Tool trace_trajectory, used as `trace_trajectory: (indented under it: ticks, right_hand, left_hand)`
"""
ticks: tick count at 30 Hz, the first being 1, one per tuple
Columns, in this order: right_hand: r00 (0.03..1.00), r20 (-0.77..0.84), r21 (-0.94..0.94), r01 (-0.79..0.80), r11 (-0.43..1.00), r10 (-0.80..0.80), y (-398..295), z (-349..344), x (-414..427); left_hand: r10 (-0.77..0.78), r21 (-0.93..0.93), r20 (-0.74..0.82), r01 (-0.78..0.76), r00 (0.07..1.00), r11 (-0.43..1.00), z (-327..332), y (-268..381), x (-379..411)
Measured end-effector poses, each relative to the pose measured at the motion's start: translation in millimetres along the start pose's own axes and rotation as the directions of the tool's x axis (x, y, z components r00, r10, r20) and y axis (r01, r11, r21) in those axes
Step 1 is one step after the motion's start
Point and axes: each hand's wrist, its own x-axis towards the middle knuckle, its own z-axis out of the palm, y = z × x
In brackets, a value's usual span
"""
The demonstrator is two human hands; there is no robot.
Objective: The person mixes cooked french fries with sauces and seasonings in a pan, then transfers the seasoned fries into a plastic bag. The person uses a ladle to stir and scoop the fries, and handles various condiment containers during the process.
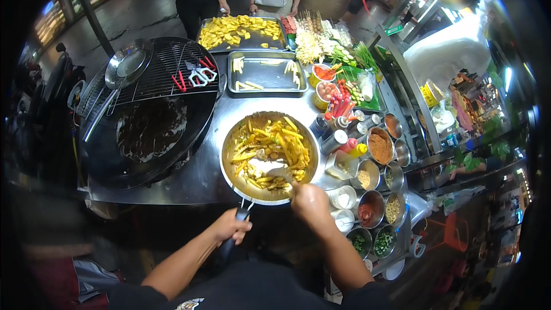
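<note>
A round metal pan [227,172] with a black handle rests on the steel counter in front of me. In it lie seasoned potato strips [297,146], yellow with a brownish coating, with part of the shiny bottom bare. My left hand [232,226] is closed around the pan's handle. At the pan's right near edge my right hand [312,202] is a fist on a utensil [280,174] that reaches into the strips; it is blurred, so its kind is unclear.
Left stands a round black griddle [103,137] with a wire rack, a skimmer [129,66] and scissors [202,76]. Behind the pan are a tray of pale strips [269,90] and a tray of potato slices [241,47]. Seasoning bowls [381,146] and bottles [334,141] crowd the right. Two people stand opposite.
</note>
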Motion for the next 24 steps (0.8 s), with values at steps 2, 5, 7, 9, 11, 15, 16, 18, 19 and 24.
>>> trace_trajectory:
  ticks: [2,5,7,9,11,15,16,18,19,24]
  right_hand:
    - [0.999,0.018,-0.011,0.050,0.999,-0.050,-20.7,1.7,2.2]
    - [0.991,-0.126,0.070,-0.037,0.997,0.046,1.7,7.4,35.5]
    - [0.985,-0.167,0.072,-0.034,0.997,0.045,13.3,1.5,31.4]
    - [0.998,-0.042,0.076,-0.039,0.996,0.042,2.0,-6.0,5.9]
    - [0.980,-0.135,0.069,0.158,0.985,-0.148,-17.3,2.7,-2.4]
    - [0.966,-0.258,0.075,0.044,0.996,-0.023,19.3,23.6,44.0]
    - [0.967,-0.255,0.060,0.041,0.997,-0.025,25.7,19.9,38.0]
    - [0.998,-0.015,0.004,-0.063,0.998,0.063,6.6,0.7,21.6]
    - [1.000,0.010,-0.006,-0.021,1.000,0.021,-6.2,-3.8,9.0]
    - [0.987,-0.155,0.039,0.042,0.998,-0.035,0.2,11.3,41.3]
  left_hand:
    - [-0.003,-0.114,0.012,0.004,1.000,0.993,6.5,17.7,32.4]
    - [0.022,0.047,0.014,-0.023,1.000,0.999,29.8,12.2,25.1]
    - [-0.052,0.012,0.030,0.051,0.998,0.999,11.6,-1.7,-6.0]
    - [-0.008,-0.005,0.002,0.008,1.000,1.000,-3.2,-1.4,-4.5]
    - [0.036,-0.079,-0.024,-0.038,0.999,0.996,3.0,15.3,25.5]
    - [-0.001,0.023,0.032,0.000,0.999,1.000,26.2,11.5,18.2]
    - [-0.032,-0.001,0.041,0.032,0.999,0.999,18.3,3.7,0.5]
    - [-0.027,0.009,-0.037,0.028,0.999,1.000,4.1,4.4,-9.5]
    - [0.041,0.016,-0.027,-0.041,0.999,0.999,-0.5,8.0,3.8]
    - [0.013,0.046,0.041,-0.015,0.999,0.999,19.6,10.5,28.8]
